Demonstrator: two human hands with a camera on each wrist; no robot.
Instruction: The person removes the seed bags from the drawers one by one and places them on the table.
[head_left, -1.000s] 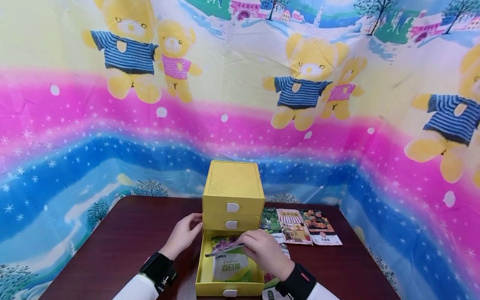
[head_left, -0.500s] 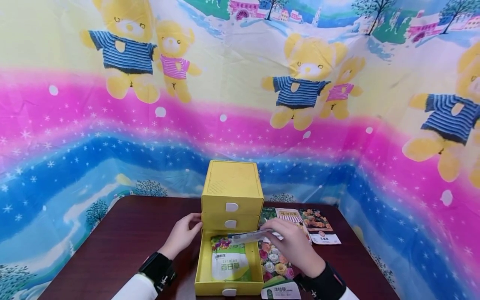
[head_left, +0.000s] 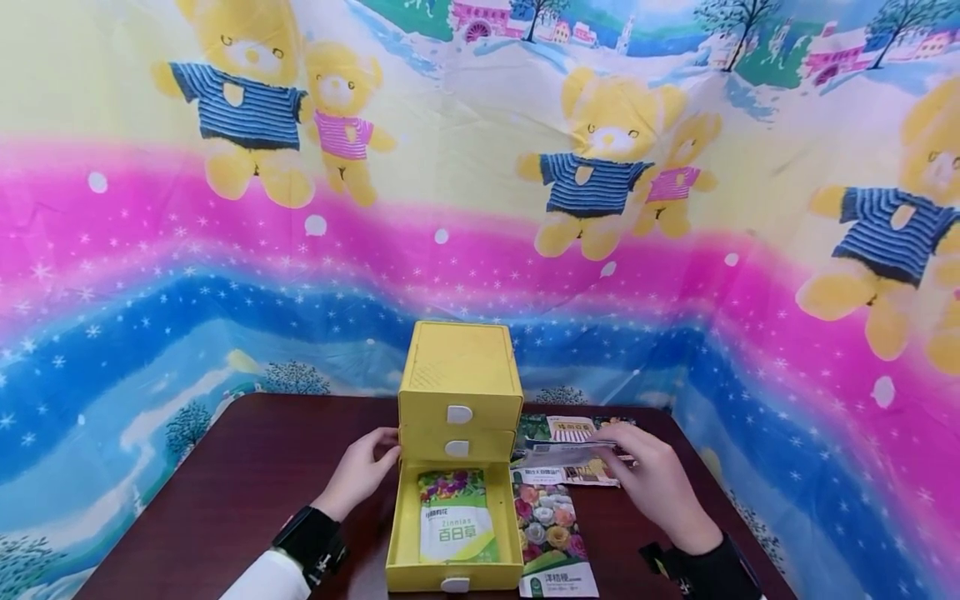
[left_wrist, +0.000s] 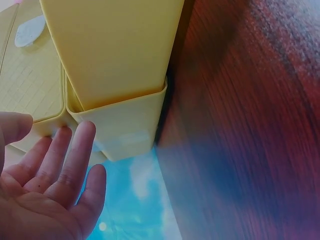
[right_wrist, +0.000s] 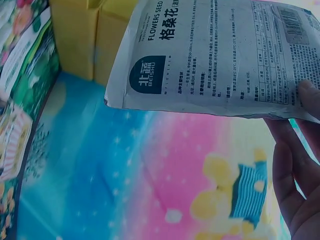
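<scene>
A yellow drawer unit (head_left: 461, 354) stands on the table with its bottom drawer (head_left: 491, 575) pulled out. Inside that drawer lies a green and white zinnia seed packet (head_left: 457, 525). My left hand (head_left: 358, 475) rests its fingertips at the unit's left side, fingers loosely extended in the left wrist view. Right of the unit, my right hand (head_left: 660, 479) pinches a flower seed packet (right_wrist: 210, 60) by one end, between thumb and fingers. Its printed back, with a barcode, faces the right wrist camera. The held packet hovers above other packets on the table.
A rose-pictured seed packet (head_left: 555, 533) lies close along the drawer's right side. Behind it are several more packets, one with a striped awning (head_left: 572, 428), partly hidden by the right hand. A patterned bear curtain (head_left: 480, 250) hangs behind the dark wooden table (head_left: 300, 433).
My right hand has lifted the seed packet out of the open drawer and carried it right, over the other packets. The zinnia packet is now fully uncovered. My left hand has stayed put.
</scene>
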